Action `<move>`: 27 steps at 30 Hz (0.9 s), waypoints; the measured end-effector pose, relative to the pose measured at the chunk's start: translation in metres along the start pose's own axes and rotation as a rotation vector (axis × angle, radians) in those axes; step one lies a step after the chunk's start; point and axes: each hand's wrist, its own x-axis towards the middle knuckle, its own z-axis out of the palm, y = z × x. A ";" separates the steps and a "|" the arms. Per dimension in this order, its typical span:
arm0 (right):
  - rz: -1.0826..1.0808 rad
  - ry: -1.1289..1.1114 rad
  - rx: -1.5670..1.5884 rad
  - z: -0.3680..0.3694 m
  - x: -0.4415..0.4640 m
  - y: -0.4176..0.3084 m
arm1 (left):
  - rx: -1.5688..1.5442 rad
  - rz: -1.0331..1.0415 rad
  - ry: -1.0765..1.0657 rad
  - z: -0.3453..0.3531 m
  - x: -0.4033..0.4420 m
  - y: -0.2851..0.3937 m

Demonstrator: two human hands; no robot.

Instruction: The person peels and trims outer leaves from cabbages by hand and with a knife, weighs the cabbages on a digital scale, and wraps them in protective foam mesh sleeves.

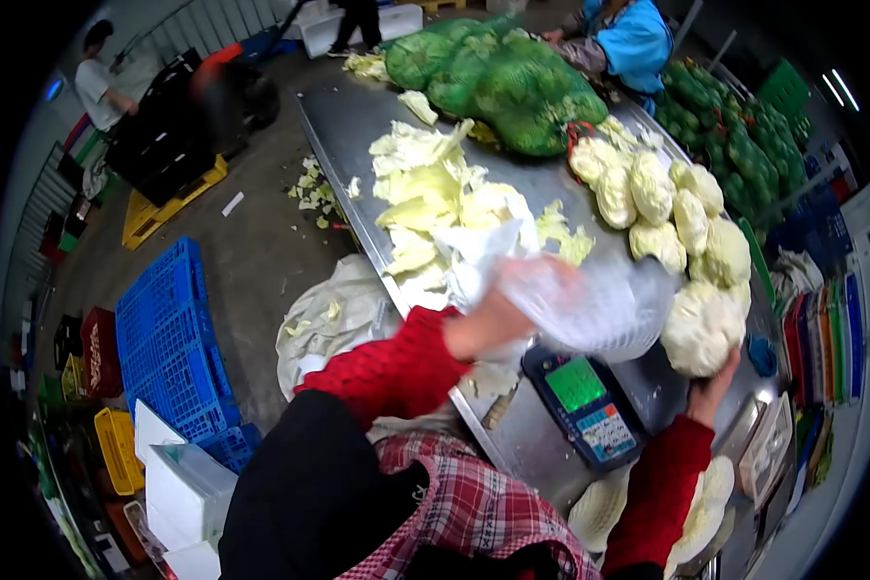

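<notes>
My left hand (pixel 503 314) is over the metal table (pixel 343 155), blurred by motion, at a white foam net sleeve (pixel 599 304). My right hand (pixel 713 391) is on the lower side of a pale cabbage (pixel 696 329) at the table's right side. More peeled cabbages (pixel 652 188) are heaped behind it. A scale with a green display (pixel 578 385) lies below the net sleeve, between my forearms. Loose yellow-green leaves (pixel 416 179) and white wrapping (pixel 483 246) lie beyond my left hand.
Green net sacks of cabbages (pixel 512 92) lie at the table's far end, near a person in blue (pixel 633 48). Blue pallets (pixel 169 333) and a white sack (pixel 333 309) are left of the table. Another person (pixel 99 82) stands by black crates (pixel 164 145).
</notes>
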 end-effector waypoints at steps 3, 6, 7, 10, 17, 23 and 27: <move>0.111 0.026 0.230 0.022 -0.034 -0.011 | 0.256 -0.138 0.562 -0.132 0.050 -0.036; 0.193 0.001 0.128 -0.007 -0.044 0.013 | 0.432 -0.247 1.182 -0.304 0.081 -0.102; 0.230 -0.055 0.021 -0.012 -0.040 0.022 | 0.672 -0.453 1.319 -0.338 0.073 -0.117; 0.273 0.183 -0.366 -0.008 -0.052 0.022 | 0.946 -0.803 1.208 -0.359 0.046 -0.125; -0.523 0.297 -1.137 -0.003 -0.071 0.004 | 0.828 -0.375 0.199 -0.121 -0.004 -0.112; -0.636 -0.022 -1.090 0.076 -0.110 -0.007 | 0.497 -0.557 -0.075 -0.070 0.012 -0.137; -0.790 -0.154 -1.113 0.093 -0.132 0.001 | 0.480 -0.099 -0.109 -0.057 0.026 -0.110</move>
